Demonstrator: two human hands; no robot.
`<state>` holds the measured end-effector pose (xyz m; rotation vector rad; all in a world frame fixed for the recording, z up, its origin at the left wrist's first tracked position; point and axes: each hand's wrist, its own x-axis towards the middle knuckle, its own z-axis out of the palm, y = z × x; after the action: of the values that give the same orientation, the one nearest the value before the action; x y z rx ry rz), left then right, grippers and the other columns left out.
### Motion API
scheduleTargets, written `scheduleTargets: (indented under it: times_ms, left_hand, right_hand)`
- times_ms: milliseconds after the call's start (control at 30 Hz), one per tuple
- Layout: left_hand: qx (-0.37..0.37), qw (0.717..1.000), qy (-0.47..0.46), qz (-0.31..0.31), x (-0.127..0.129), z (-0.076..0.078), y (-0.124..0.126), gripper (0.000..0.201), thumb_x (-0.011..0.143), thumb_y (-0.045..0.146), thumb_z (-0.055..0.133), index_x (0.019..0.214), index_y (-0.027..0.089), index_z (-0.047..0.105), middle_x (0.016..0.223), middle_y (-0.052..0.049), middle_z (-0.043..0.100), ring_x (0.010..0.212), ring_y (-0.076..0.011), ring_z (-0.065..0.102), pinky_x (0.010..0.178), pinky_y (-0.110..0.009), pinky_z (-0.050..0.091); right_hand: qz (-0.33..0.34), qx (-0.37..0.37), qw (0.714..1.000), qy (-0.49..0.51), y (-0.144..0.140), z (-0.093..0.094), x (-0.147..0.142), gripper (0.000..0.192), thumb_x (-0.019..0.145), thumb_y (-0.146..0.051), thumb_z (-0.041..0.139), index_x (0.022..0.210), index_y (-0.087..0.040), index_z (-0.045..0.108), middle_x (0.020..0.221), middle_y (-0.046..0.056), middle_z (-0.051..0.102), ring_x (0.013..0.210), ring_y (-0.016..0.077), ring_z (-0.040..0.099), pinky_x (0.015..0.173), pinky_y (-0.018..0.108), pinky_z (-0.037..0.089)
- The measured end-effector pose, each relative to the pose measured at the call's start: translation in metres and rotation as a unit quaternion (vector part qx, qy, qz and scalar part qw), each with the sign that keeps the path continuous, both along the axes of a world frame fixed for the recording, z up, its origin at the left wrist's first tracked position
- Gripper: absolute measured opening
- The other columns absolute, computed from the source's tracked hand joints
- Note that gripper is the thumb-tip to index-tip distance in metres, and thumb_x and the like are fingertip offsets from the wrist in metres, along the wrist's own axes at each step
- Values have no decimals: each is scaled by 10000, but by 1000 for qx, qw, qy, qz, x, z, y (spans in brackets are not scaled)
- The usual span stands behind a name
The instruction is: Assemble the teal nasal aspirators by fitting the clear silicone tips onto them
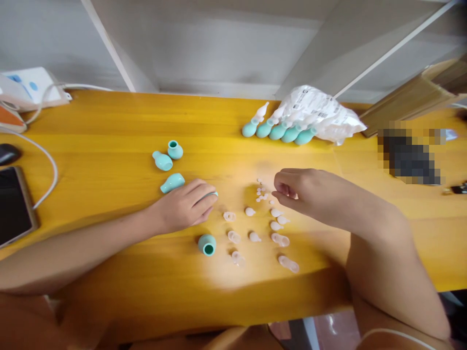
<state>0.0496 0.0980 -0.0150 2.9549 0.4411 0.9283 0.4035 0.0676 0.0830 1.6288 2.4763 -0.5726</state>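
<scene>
My left hand [189, 204] is wrapped round a teal rubber bulb [214, 194], of which only a small edge shows between the fingers. Fingertips curled in a pinch, my right hand [295, 188] hovers just right of several tiny whitish discs [263, 189]; anything between its fingers is hidden. Loose teal bulbs [162, 161] lie to the left, and another teal bulb [207, 245] is below my left hand, its mouth facing me. Between and below the hands are several small pale teardrop-shaped tips [255, 236] and clear pinkish tube pieces [280, 239].
At the back, a row of teal bulbs with pale nozzles [278, 131] stands before a clear plastic bag [317, 109]. A cardboard box [404, 104] is at the right. A tablet-like device [14, 204], a black mouse [9, 153] and a white cable [54, 165] are at the left.
</scene>
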Motion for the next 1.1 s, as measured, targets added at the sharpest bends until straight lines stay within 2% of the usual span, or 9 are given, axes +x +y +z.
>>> scheduleTargets:
  times_ms: [100, 233, 367, 567, 733, 933, 1100]
  left_hand:
    - [9, 1000, 16, 5, 0, 0, 0, 153, 1089, 159, 678, 1241, 142, 675, 1158, -148, 783, 1050, -282, 721, 906, -424, 671]
    - [45, 995, 65, 61, -1, 4, -2, 174, 1079, 257, 686, 1202, 134, 695, 1153, -133, 808, 957, -297, 677, 800, -447, 609]
    - [48, 991, 77, 101, -1, 4, -2, 159, 1061, 223, 656, 1199, 158, 701, 1140, -125, 812, 928, -291, 665, 792, -446, 565]
    - [19, 997, 35, 68, -2, 2, -2, 265, 1040, 145, 642, 1303, 138, 666, 1170, -130, 817, 969, -281, 720, 834, -421, 622]
    - [2, 998, 1, 56, 0, 4, -1, 308, 1049, 125, 626, 1356, 149, 637, 1151, -138, 792, 1011, -276, 777, 884, -407, 681]
    - [-29, 998, -10, 48, 0, 3, -1, 246, 1101, 140, 631, 1346, 143, 629, 1183, -146, 784, 1050, -271, 797, 943, -399, 710]
    - [-59, 996, -18, 62, -1, -2, -1, 361, 1107, 166, 656, 1462, 158, 592, 1245, -151, 779, 1147, -290, 804, 1011, -419, 710]
  right_hand:
    - [-3, -15, 1000, 3, 5, -2, 1, 253, 1103, -355, 504, 937, -267, 673, 968, 79, 784, 803, 264, 702, 747, 389, 445]
    - [-10, -8, 1000, -25, 8, -5, 3, 300, 1117, -359, 497, 861, -264, 619, 888, 71, 740, 733, 252, 640, 701, 386, 409]
    - [7, 12, 1000, -6, 7, -10, 5, 288, 1125, -379, 533, 894, -262, 659, 894, 64, 756, 747, 255, 653, 706, 386, 429]
    - [57, -23, 997, 53, -3, -6, -9, 303, 1180, -356, 484, 1005, -256, 710, 988, 80, 784, 815, 258, 712, 751, 388, 474]
    - [87, -49, 993, 66, -9, 1, -25, 347, 1195, -321, 449, 916, -259, 645, 914, 66, 746, 751, 230, 676, 708, 364, 439]
    - [39, 3, 998, 39, -5, -8, -8, 271, 1175, -333, 503, 1031, -249, 717, 1020, 91, 781, 846, 252, 722, 785, 373, 493]
    - [71, -18, 996, 46, -5, -15, -2, 168, 1144, -285, 588, 1122, -255, 752, 1081, 87, 803, 912, 254, 753, 827, 362, 521]
